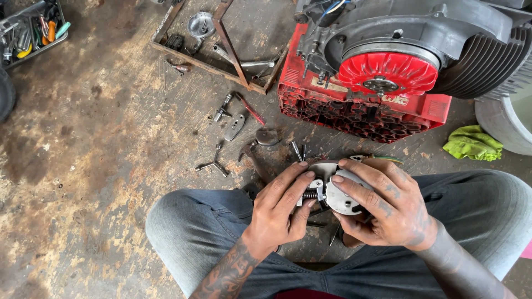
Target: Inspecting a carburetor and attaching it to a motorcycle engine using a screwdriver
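Where it sits: While the person sits cross-legged on the floor (83,166), a small round metal assembly (338,191) is held between both hands just above the lap.
Left hand: the left hand (280,210) clamps the assembly's left edge, fingertips (308,175) pressed beside a short coil spring (310,195).
Right hand: the right hand (385,205) wraps the right side, index finger laid over the rounded face.
Material and shape: dull grey metal, disc-like, with a bright bracket beside the dark spring.
Floor: stained, rust-coloured concrete, rough and patchy.
Engine: one engine (410,50) with grey ribbed fins and a red vaned wheel, resting on one red plastic crate (360,113) beyond the hands.
Loose tools: one three-armed wrench (213,163), one red-handled screwdriver (250,111), one flat oval metal plate (235,126).
Other items: one crumpled green rag (472,143) at right, one rusty metal frame (221,44), one tray of screwdrivers (33,30) at far left.
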